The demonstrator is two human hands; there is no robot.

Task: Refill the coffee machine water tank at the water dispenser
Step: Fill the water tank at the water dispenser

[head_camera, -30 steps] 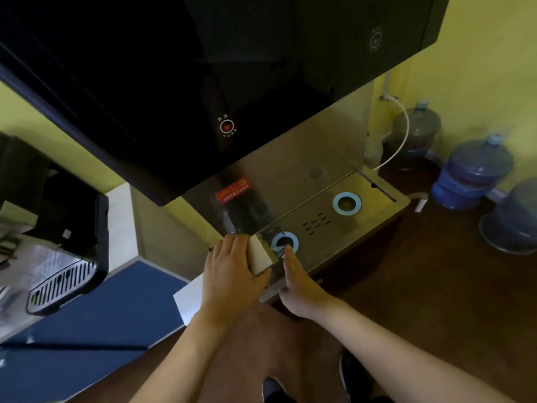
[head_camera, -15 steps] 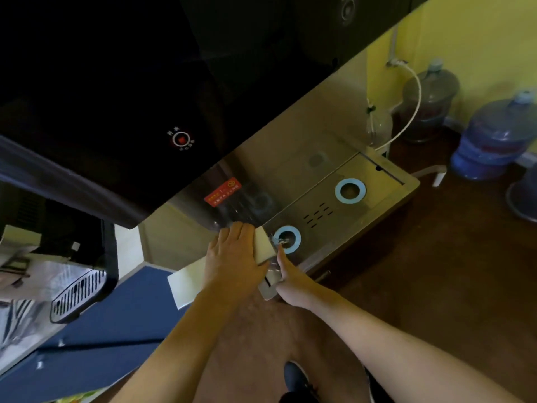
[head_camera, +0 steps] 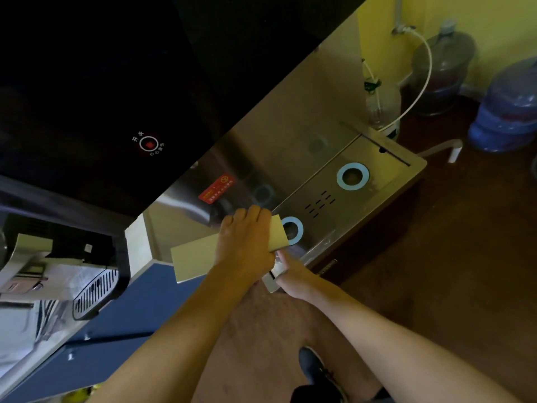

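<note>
The water tank, clear with a flat pale beige top, sits tilted at the left end of the water dispenser's steel tray. Its right end overlaps the left blue ring. My left hand lies over the beige top with fingers curled around the far edge. My right hand grips the tank's clear near-right corner from below, thumb up; its fingers are hidden. The dispenser's black front panel with a red-lit round button hangs above the tray.
A second blue ring and drain slots lie further right on the tray. The coffee machine with its drip grate stands on the blue counter at left. Large water bottles and a hose stand at right. My shoe is below.
Both hands and the tank have stayed at the left blue ring. My view has swung, so more of the beige top shows left of my hand.
</note>
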